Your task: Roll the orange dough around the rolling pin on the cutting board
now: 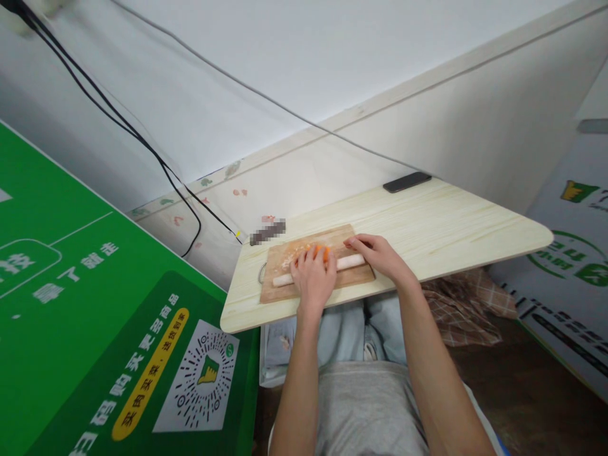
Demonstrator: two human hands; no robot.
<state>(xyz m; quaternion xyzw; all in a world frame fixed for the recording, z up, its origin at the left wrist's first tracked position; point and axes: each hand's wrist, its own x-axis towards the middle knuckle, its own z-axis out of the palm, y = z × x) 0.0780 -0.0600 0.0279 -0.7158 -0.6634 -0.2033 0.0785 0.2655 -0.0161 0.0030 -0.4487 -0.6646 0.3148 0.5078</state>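
Observation:
A wooden cutting board (280,291) with a metal ring handle (261,273) lies near the table's front edge. Across it rests a pale rolling pin (349,261). My left hand (314,273) is laid over the pin's middle, its fingers apart and reaching onto an orange lump (325,252) that looks like dough or a vegetable. Crumbly pale-orange bits (291,258) cover the board beyond the fingers. At the pin's right end is my right hand (379,253), fingers bent together with their tips over the board; what they pinch, if anything, is hidden.
The light wood table (441,221) has a rounded right corner. A black phone (407,182) lies at its back edge by the wall. A pixelated dark object (268,232) sits behind the board. Black cables (142,140) hang left, above a large green panel (95,285).

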